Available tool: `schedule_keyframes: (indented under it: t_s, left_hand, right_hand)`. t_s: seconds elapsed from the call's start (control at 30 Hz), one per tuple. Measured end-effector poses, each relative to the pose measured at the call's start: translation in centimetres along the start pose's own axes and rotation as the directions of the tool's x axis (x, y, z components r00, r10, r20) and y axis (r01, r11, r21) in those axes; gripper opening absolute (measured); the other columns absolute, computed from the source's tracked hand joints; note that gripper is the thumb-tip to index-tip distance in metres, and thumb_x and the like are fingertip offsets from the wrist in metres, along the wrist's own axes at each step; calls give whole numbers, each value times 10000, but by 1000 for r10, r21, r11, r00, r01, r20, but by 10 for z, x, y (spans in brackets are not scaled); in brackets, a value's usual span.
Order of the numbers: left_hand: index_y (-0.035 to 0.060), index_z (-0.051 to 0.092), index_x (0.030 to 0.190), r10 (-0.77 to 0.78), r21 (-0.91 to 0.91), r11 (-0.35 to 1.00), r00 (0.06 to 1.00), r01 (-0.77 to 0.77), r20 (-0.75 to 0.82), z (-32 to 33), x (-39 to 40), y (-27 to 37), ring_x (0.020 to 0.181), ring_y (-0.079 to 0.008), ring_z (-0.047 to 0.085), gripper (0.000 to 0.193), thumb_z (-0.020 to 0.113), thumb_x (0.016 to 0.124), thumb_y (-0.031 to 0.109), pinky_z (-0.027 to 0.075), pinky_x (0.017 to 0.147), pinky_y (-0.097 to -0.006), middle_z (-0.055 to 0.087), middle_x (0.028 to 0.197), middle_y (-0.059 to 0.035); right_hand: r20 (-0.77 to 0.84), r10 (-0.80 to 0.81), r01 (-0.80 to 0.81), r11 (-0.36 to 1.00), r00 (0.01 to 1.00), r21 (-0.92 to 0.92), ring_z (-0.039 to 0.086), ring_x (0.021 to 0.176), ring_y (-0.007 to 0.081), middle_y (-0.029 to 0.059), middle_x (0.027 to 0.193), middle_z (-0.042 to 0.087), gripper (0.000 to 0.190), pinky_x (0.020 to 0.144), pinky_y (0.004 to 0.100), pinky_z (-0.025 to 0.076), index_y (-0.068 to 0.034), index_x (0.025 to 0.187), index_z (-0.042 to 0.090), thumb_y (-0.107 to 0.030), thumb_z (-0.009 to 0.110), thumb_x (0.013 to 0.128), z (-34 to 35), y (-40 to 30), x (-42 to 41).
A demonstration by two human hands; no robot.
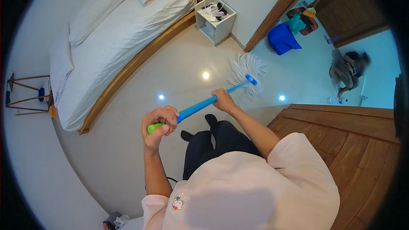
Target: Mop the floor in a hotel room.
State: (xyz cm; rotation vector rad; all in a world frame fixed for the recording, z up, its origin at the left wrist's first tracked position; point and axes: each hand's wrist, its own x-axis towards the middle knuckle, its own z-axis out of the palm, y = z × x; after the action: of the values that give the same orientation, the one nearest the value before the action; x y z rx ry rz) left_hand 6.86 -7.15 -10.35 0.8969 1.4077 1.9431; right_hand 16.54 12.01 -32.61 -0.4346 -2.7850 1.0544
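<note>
A string mop with a blue handle [198, 106] slants across the view in front of me. My left hand [158, 126] is closed around its upper end, where a green cap [155, 127] shows between thumb and fingers. Farther down the same handle, my right hand [224, 100] grips it. The handle ends in a blue clamp [251, 79], and the white mop strings [247, 67] lie spread on the glossy tiled floor [179, 80] by the doorway.
A bed [118, 38] with a wooden frame stands at the upper left, beside a white nightstand [215, 19] holding cables. Past the wooden door frame [281, 11] are a blue cloth [282, 38], a broom [310, 12] and a seated person [346, 70]. An open wooden door [338, 143] is at right.
</note>
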Motion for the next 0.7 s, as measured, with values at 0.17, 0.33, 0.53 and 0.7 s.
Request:
schedule_keyframes:
  t_s: [0.17, 0.33, 0.53, 0.7]
  left_hand:
    - [-11, 500, 635, -168, -142, 974, 984, 174, 51, 17, -12, -35, 419, -100, 347, 151, 477, 641, 137, 379, 703, -299, 414, 488, -41]
    - [-17, 493, 592, -129, -130, 982, 990, 136, 60, 28, -17, -27, 453, -118, 374, 156, 470, 643, 128, 381, 675, -303, 430, 489, -51]
    - [-14, 482, 547, 86, 67, 994, 996, -88, 33, 11, -16, 15, 469, -164, 401, 124, 446, 565, 104, 391, 639, -343, 463, 501, -64]
    - [-10, 490, 563, 101, 309, 939, 982, -147, 162, 26, -9, 6, 483, -166, 416, 123, 466, 542, 109, 393, 653, -359, 478, 529, -56]
  right_hand:
    - [271, 234, -209, 970, 934, -121, 509, 783, 324, 139, 723, 546, 102, 649, 407, 419, -48, 635, 538, -135, 586, 611, -21, 26, -63]
    - [343, 212, -193, 977, 915, -89, 517, 697, 346, 161, 679, 545, 124, 619, 432, 418, -44, 580, 527, -142, 603, 581, -34, 22, -63]
    - [100, -78, 74, 996, 992, 49, 499, 733, 329, 143, 658, 518, 115, 620, 436, 401, -53, 607, 517, -114, 605, 565, -10, -10, 13]
    - [62, -199, 197, 980, 978, 39, 468, 729, 302, 112, 666, 483, 108, 591, 394, 412, -56, 592, 479, -91, 579, 575, -4, -7, 74]
